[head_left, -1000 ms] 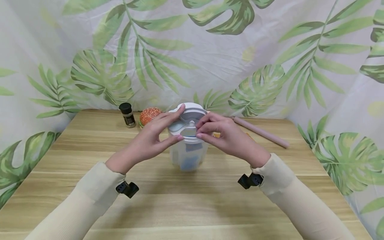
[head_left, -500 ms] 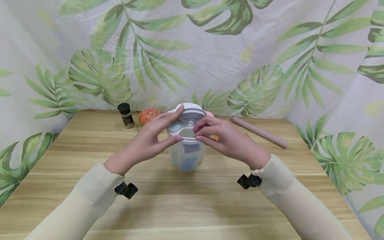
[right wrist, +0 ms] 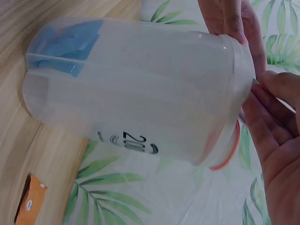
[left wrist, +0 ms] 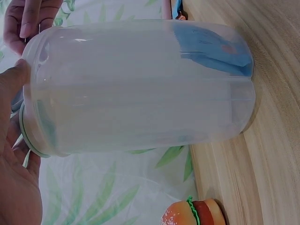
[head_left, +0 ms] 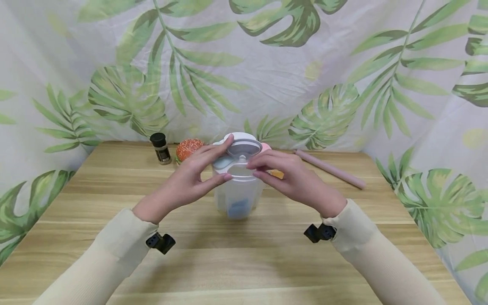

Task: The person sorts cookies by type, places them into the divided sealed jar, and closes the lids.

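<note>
A tall translucent storage canister [head_left: 238,190] with a white lid stands upright on the table, one grey flip cap [head_left: 245,148] raised over an open compartment. My left hand [head_left: 196,173] grips the lid, thumb on the front rim and fingers spread over the far left side. At the right of the opening is my right hand [head_left: 287,173], its fingers bent loosely and thumb tip by the rim, with nothing visible held. Blue packets [left wrist: 213,51] lie at the canister's bottom. Pale blue [head_left: 223,162] and pink [head_left: 265,146] caps cover other compartments.
A spice jar [head_left: 161,148] with a black cap and a toy burger [head_left: 188,148] stand at the back left. An orange packet [right wrist: 32,199] lies behind the right hand. A pinkish rod [head_left: 331,169] lies at the back right.
A blue packet at the open compartment has dropped down through the canister to the bottom. My right hand's fingers have loosened and shifted slightly right; the left hand keeps its hold.
</note>
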Demonstrator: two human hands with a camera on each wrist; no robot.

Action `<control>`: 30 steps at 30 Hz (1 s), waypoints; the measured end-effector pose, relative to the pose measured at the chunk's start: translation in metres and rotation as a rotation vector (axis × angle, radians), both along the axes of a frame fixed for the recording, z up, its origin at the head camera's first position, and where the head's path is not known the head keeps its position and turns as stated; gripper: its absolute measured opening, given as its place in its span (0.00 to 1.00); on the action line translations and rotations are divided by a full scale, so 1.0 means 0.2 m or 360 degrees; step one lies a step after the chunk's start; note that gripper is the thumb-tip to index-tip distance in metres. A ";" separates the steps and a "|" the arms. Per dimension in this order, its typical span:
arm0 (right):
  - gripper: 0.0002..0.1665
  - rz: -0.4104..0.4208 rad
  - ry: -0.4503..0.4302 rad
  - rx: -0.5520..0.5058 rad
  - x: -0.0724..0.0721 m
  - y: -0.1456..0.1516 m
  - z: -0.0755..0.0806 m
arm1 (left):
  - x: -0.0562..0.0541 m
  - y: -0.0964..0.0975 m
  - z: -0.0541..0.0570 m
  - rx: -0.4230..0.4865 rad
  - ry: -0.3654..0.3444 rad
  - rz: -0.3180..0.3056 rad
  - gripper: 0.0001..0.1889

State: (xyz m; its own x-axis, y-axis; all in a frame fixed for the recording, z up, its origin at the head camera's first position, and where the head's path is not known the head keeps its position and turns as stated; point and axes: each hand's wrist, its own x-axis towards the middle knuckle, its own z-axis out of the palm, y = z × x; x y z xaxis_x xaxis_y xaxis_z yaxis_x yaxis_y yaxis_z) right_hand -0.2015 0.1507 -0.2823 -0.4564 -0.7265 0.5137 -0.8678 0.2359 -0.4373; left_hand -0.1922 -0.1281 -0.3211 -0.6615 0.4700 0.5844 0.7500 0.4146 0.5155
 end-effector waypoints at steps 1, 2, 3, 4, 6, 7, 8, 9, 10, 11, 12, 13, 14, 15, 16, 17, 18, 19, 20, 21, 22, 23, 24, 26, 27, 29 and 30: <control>0.17 -0.0004 0.0004 -0.0045 0.00 0.01 0.00 | 0.00 0.00 0.00 -0.0002 0.0003 -0.0002 0.44; 0.18 -0.0018 0.0022 -0.0088 0.00 0.03 0.00 | 0.00 0.00 0.00 -0.0004 0.0006 -0.0003 0.44; 0.18 -0.0036 0.0039 -0.0132 0.00 0.04 0.00 | 0.00 0.00 0.00 -0.0006 0.0010 -0.0003 0.44; 0.18 -0.0058 0.0057 -0.0171 0.00 0.07 0.00 | 0.00 0.00 0.00 -0.0003 0.0014 -0.0005 0.44; 0.18 -0.0115 0.0096 -0.0241 -0.01 0.11 -0.01 | 0.00 0.00 -0.01 0.0002 0.0028 -0.0001 0.44; 0.17 -0.0164 0.0109 -0.0264 -0.02 0.14 -0.02 | -0.01 0.00 -0.01 0.0004 0.0039 0.0000 0.44; 0.16 -0.0215 0.0114 -0.0283 -0.03 0.18 -0.03 | -0.01 0.00 -0.01 0.0008 0.0046 -0.0001 0.44; 0.17 -0.0265 0.0114 -0.0297 -0.04 0.21 -0.04 | -0.01 0.00 -0.01 0.0011 0.0053 -0.0001 0.44; 0.16 -0.0321 0.0100 -0.0295 -0.05 0.24 -0.06 | -0.01 0.00 -0.01 0.0014 0.0055 -0.0001 0.44; 0.15 -0.0383 0.0075 -0.0285 -0.06 0.28 -0.08 | -0.01 0.00 -0.01 0.0015 0.0059 0.0001 0.44; 0.14 -0.0455 0.0044 -0.0264 -0.07 0.32 -0.10 | -0.01 0.00 -0.01 0.0015 0.0059 0.0002 0.44; 0.12 -0.0531 -0.0004 -0.0225 -0.08 0.36 -0.12 | -0.01 0.00 -0.01 0.0014 0.0056 0.0001 0.44; 0.10 -0.0614 -0.0037 -0.0176 -0.09 0.40 -0.14 | -0.01 0.00 -0.01 0.0012 0.0050 0.0002 0.44; 0.09 -0.0698 -0.0077 -0.0116 -0.10 0.44 -0.16 | -0.01 0.00 -0.01 0.0010 0.0046 0.0002 0.44; 0.07 -0.0777 -0.0124 -0.0047 -0.11 0.48 -0.19 | -0.01 0.00 -0.01 0.0007 0.0043 0.0003 0.44; 0.07 -0.0851 -0.0176 0.0023 -0.12 0.52 -0.21 | -0.01 0.00 -0.01 0.0003 0.0044 0.0004 0.44; 0.07 -0.0923 -0.0230 0.0099 -0.13 0.56 -0.23 | -0.01 0.00 -0.01 0.0000 0.0043 0.0002 0.44; 0.09 -0.0982 -0.0285 0.0181 -0.14 0.59 -0.26 | -0.01 0.00 0.00 -0.0002 0.0044 0.0001 0.44; 0.10 -0.1036 -0.0340 0.0260 -0.15 0.62 -0.27 | -0.01 0.00 0.00 -0.0004 0.0045 0.0001 0.44; 0.11 -0.1074 -0.0406 0.0326 -0.15 0.66 -0.29 | -0.02 0.00 0.00 -0.0007 0.0046 0.0000 0.44; 0.12 -0.1105 -0.0469 0.0382 -0.16 0.68 -0.31 | -0.02 0.00 0.00 -0.0011 0.0045 -0.0001 0.44; 0.13 -0.1143 -0.0528 0.0438 -0.16 0.71 -0.33 | -0.02 0.00 0.00 -0.0016 0.0042 -0.0002 0.44; 0.14 -0.1180 -0.0581 0.0494 -0.16 0.74 -0.35 | -0.02 0.00 0.00 -0.0021 0.0037 -0.0004 0.44; 0.17 -0.1241 -0.0677 0.0586 -0.16 0.79 -0.38 | -0.02 0.00 0.00 -0.0029 0.0032 -0.0005 0.44; 0.18 -0.1266 -0.0718 0.0618 -0.16 0.82 -0.40 | -0.02 0.00 0.00 -0.0029 0.0030 -0.0005 0.44; 0.21 -0.1296 -0.0783 0.0677 -0.16 0.85 -0.44 | -0.02 0.00 0.00 -0.0030 0.0028 -0.0002 0.44; 0.22 -0.1302 -0.0833 0.0698 -0.16 0.87 -0.45 | -0.01 0.00 0.00 -0.0029 0.0032 0.0000 0.44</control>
State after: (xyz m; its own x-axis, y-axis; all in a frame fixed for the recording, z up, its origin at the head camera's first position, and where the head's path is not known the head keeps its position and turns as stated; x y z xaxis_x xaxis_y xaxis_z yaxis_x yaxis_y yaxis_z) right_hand -0.2338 0.3251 -0.3730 -0.9776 -0.1732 -0.1197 -0.1031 0.8894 -0.4453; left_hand -0.1950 -0.1281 -0.3210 -0.6498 0.4805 0.5889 0.7600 0.4236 0.4929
